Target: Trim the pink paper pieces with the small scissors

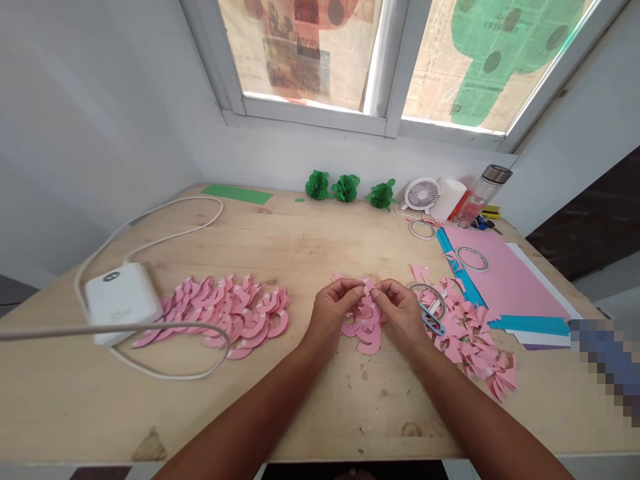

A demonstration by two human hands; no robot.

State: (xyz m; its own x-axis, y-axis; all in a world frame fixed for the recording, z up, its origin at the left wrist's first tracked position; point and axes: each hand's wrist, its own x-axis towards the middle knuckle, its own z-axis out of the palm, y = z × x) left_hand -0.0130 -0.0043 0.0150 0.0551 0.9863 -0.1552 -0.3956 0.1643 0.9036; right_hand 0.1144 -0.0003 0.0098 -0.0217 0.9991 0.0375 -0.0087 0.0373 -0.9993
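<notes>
Back from the middle of the worktop's (370, 413) near edge, the left hand (331, 308) and right hand (404, 310) are together, fingertips almost meeting, both pinching one pink piece (369, 283). It sits between them, neither hand nearer; fingers cover most of it, so its long axis cannot be told. Just below the hands lies one small heap of curls (369, 343), overlapping too much to count.

Toward the left edge, nearer the left hand, one large pile (250, 323) of similar curls stretches lengthwise roughly along the near edge, too layered to count. It runs up to one power bank (123, 293) with a looping cable (195, 325).

On the other side, just beside the right hand, are one pair of scissors (434, 325) and a heap of scraps (465, 327), uncountable, slanting toward the near right corner. Beyond, by the right edge, sheets (505, 267) show pink, blue, white and purple. Three rings are visible: by the scissors, on the sheets, and farther back.

Along the far edge stand three green balls (346, 189), one fan (422, 194), one white roll (449, 199) and one bottle (483, 197); one green strip (237, 194) lies near the far left corner.
</notes>
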